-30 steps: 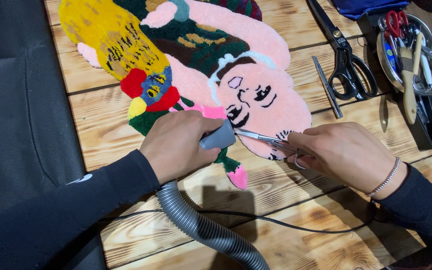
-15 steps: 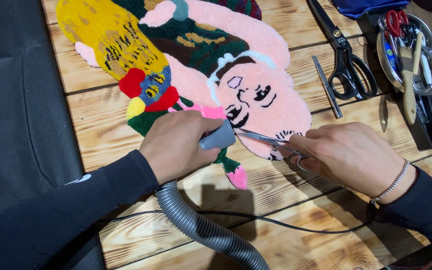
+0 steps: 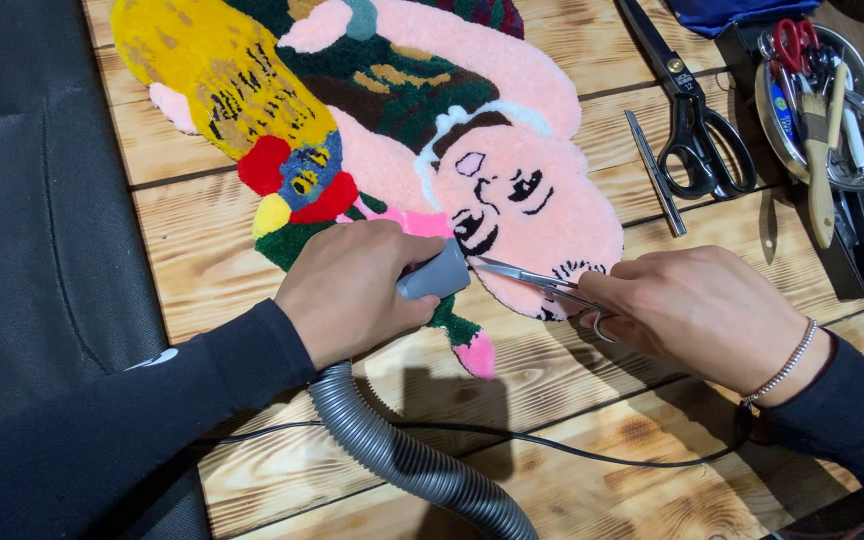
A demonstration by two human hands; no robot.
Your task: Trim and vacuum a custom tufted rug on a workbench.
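A colourful tufted rug [image 3: 422, 120] with a pink cartoon face lies on the wooden table [image 3: 602, 460]. My left hand [image 3: 352, 285] grips a grey vacuum nozzle [image 3: 437, 273] whose ribbed grey hose [image 3: 402, 465] runs down toward me; the nozzle tip rests at the rug's edge below the face. My right hand [image 3: 697, 310] holds small silver scissors [image 3: 532, 277], their blades pointing left to the rug's edge right by the nozzle tip.
Large black shears [image 3: 692, 110] and a thin metal tool [image 3: 655, 172] lie at the upper right. A round metal tray [image 3: 770, 120] holds a brush and red-handled scissors. A black cable [image 3: 552, 445] crosses the table near me. Dark fabric [image 3: 22, 200] covers the left.
Both hands stay at the rug's lower edge; my right hand and the scissors have shifted only slightly.
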